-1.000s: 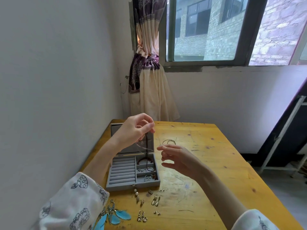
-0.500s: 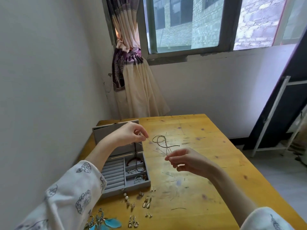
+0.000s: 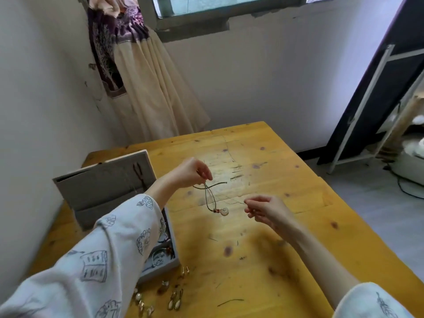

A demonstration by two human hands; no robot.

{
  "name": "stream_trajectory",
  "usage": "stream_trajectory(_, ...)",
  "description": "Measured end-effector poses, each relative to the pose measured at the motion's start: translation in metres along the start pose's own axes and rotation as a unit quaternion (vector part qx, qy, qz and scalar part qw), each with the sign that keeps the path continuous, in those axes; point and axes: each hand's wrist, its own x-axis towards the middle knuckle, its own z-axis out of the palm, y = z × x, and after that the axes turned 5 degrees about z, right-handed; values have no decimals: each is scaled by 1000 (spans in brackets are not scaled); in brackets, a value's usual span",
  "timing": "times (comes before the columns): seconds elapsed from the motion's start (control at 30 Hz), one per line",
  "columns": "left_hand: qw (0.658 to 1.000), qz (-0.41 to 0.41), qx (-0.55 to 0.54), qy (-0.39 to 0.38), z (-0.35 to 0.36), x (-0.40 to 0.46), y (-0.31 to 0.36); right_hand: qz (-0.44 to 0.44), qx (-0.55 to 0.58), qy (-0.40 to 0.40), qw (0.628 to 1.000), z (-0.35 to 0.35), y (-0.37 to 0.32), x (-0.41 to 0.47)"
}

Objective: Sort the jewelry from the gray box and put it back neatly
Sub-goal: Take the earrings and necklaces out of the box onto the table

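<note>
The left hand [image 3: 191, 173] pinches the limp, light cord necklace [image 3: 212, 198]; the right hand [image 3: 266, 210] pinches a thin strand; best held near the pendant [image 3: 223, 211].

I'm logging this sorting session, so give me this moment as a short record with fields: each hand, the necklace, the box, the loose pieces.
left hand: pinches the dark cord necklace, raised over the table
right hand: pinches a thin strand, too fine to identify
pendant: pale ring, hanging at the cord's low end
gray box: open, lid upright, partly hidden by the left sleeve
earrings: loose on the table, in front of the box
</note>
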Motion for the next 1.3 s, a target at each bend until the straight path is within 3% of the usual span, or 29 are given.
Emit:
stream_trajectory(0.3,998,20,13,57,44,88,-35,-10,-95,103,990,7,8,40)
stream_trajectory(0.47,998,4,12,59,63,118,-52,-7,-195,129,972,13,10,58)
stream_trajectory(0.6,997,19,11,76,70,130,-53,-22,-211,145,966,15,13,65)
stream_trajectory(0.93,992,10,18,125,75,131,-62,-81,-337,160,924,18,17,66)
stream_trajectory(1.3,989,53,-40,135,46,55,-44,-129,-303,145,933,39,-9,54)
